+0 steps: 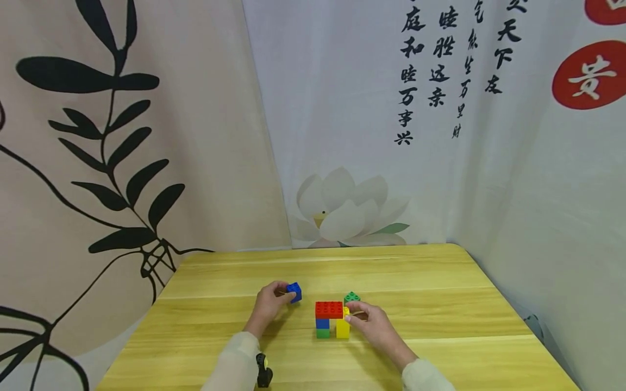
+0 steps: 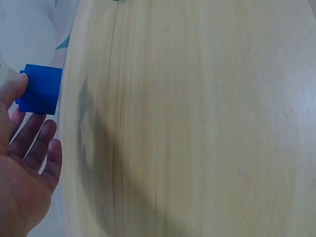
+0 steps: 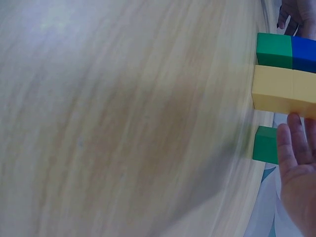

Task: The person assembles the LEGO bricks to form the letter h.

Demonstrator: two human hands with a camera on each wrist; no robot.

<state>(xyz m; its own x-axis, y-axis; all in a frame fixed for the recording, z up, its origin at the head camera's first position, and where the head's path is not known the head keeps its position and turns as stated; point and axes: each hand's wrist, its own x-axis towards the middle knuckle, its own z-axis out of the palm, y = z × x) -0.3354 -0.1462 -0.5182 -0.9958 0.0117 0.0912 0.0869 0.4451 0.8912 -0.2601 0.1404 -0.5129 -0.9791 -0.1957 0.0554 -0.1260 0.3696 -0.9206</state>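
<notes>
Out over the table, my left hand (image 1: 272, 301) pinches a blue toy building brick (image 1: 294, 292) between thumb and fingers; the left wrist view shows the same blue brick (image 2: 42, 90) in profile. To its right stands a small bridge of bricks. A red brick (image 1: 329, 309) spans its top, with a blue brick (image 1: 322, 323) over a green brick (image 1: 323, 334) as the left leg. Stacked yellow bricks (image 1: 343, 329) form the right leg. Thumb and forefinger of my right hand (image 1: 374, 324) grip the yellow upper end beside the red brick.
Just behind the right fingertips sits a separate green brick (image 1: 351, 297), seen also as a green brick (image 3: 265, 144) in the right wrist view. A black object (image 1: 264, 371) is by the left sleeve. The wooden table (image 1: 440, 282) ends at hanging printed cloth (image 1: 352, 136).
</notes>
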